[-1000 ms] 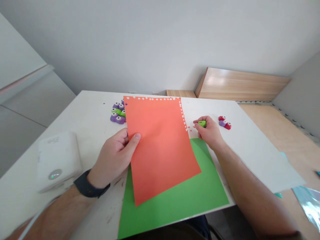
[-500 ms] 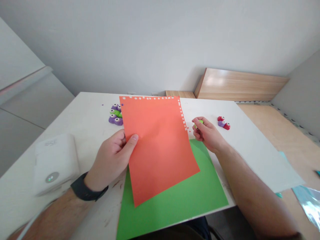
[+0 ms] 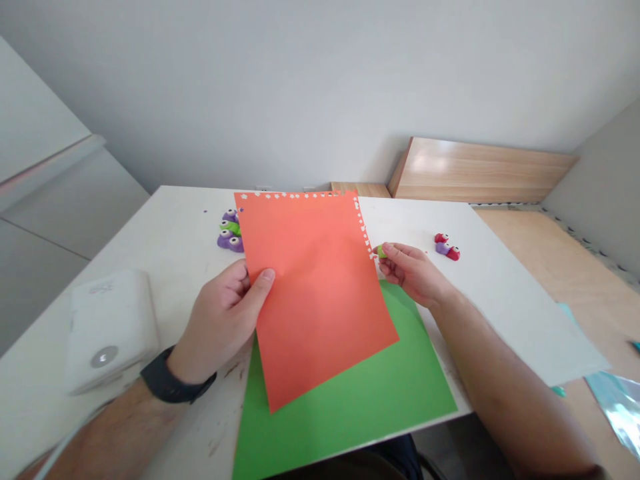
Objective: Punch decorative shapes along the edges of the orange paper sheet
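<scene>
As left hand [image 3: 225, 310] pinches flimsy-looking orange paper [image 3: 320, 293], sensibly at nine o'clock, right hand [image 3: 409, 270] grips green paper punch [image 3: 381, 252] at three.

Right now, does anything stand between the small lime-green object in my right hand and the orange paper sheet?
Nothing visible does: the small lime-green object, pinched in your right hand, is close beside the right edge of the orange paper sheet; contact is unclear.

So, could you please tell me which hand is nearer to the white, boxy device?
Left. The left hand is right of the white, boxy device, gripping the orange paper sheet by its left edge; the right hand is farther, beyond the sheet's right edge.
</scene>
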`<state>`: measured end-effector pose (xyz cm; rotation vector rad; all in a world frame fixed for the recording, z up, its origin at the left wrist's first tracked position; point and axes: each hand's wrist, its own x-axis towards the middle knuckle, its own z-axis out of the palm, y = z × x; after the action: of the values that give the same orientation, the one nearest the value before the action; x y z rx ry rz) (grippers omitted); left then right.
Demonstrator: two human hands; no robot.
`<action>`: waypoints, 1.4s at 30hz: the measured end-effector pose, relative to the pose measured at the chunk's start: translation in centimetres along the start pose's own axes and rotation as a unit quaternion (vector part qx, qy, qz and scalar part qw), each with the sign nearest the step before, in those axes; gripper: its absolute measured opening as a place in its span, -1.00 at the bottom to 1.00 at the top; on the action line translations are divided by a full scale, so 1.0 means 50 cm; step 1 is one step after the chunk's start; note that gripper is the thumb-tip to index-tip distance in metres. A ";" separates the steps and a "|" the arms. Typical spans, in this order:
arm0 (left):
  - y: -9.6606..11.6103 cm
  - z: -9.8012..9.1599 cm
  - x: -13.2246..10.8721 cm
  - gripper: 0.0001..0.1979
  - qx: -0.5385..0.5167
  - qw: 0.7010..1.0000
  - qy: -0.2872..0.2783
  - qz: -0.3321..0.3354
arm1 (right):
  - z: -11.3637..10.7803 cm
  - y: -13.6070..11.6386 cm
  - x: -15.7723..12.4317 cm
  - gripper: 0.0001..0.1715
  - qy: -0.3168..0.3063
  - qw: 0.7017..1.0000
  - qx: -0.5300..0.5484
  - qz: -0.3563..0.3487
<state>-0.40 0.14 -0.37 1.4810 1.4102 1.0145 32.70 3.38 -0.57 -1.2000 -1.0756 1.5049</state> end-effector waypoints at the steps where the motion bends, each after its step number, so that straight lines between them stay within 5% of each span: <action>1: 0.001 0.000 0.000 -0.65 -0.002 1.000 0.001 0.000 | 0.000 -0.001 0.000 -0.60 -0.002 1.000 0.011 0.003; 42: 0.005 0.004 -0.001 -0.64 -0.031 0.999 0.014 -0.008 | 0.009 -0.005 -0.005 -0.60 -0.016 1.000 -0.017 0.014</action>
<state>-0.15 0.07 -0.21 1.4132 1.3965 1.0630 32.33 3.17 -0.22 -1.2221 -1.1132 1.5391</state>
